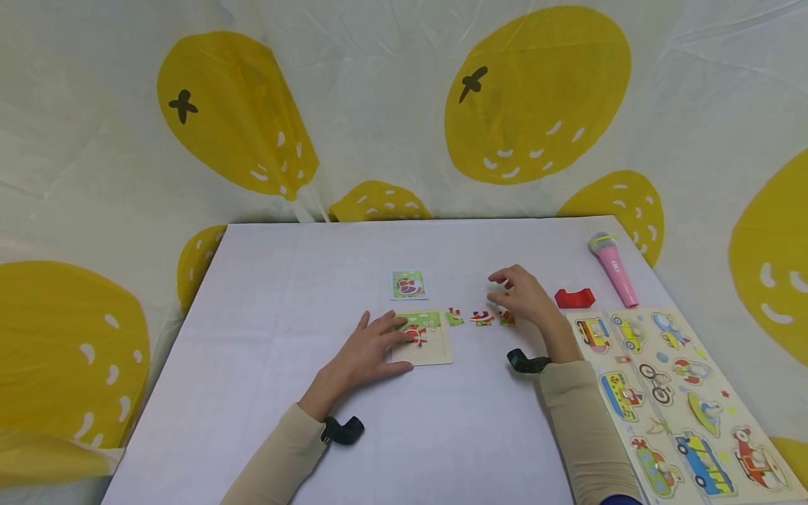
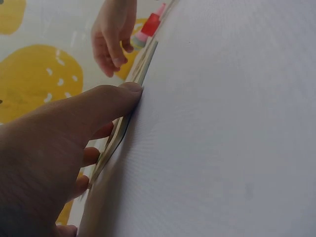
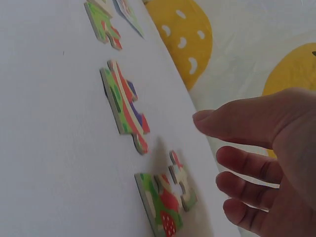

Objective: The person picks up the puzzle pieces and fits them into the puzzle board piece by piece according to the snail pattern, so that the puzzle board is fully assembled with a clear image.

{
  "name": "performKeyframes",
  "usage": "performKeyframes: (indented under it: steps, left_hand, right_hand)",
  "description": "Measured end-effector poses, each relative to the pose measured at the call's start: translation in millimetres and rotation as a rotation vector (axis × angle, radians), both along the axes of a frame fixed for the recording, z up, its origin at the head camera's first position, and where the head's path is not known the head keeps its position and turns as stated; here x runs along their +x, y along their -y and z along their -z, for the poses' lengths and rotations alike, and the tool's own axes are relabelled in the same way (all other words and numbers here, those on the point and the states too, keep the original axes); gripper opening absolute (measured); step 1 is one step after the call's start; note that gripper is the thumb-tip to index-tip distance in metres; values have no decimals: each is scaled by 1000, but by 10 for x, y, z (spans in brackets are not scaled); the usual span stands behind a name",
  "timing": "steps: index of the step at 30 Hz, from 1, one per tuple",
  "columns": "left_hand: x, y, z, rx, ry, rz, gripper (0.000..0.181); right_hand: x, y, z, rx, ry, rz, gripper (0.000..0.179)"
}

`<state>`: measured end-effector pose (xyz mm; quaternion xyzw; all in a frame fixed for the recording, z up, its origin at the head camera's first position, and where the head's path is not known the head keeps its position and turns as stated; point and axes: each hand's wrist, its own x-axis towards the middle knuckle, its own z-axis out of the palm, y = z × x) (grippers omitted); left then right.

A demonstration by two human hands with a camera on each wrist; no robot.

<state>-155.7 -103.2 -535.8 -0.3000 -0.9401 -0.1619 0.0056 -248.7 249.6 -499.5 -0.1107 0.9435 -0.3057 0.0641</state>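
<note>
A wooden puzzle board (image 1: pixel 435 351) lies mid-table, its upper part filled with green and red picture pieces. My left hand (image 1: pixel 372 348) rests across its left side, fingers spread over the picture; the thumb (image 2: pixel 106 106) touches the board's near edge. Right of the board lies a row of loose jigsaw pieces: a green-and-red one (image 1: pixel 454 317), a striped one (image 1: pixel 482 318) and a strawberry-patterned one (image 3: pixel 160 205). Beside the last lies a paler piece (image 3: pixel 183 182). Over this end of the row hovers my right hand (image 1: pixel 524 298), fingers loosely bent, thumb apart, nothing held.
Behind the board lies a small picture card (image 1: pixel 409 285). To the right are a red block (image 1: pixel 574 299), a pink toy microphone (image 1: pixel 615 270) and a large vehicle peg puzzle (image 1: pixel 678 400). A fruit-patterned cloth (image 1: pixel 379 105) hangs behind the table.
</note>
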Motion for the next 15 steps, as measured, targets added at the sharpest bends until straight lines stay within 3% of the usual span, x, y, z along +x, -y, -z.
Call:
performKeyframes:
  steps: [15]
  left_hand:
    - [-8, 2, 9, 10, 1, 0, 53]
  right_hand:
    - [-27, -99, 19, 71, 105, -12, 38]
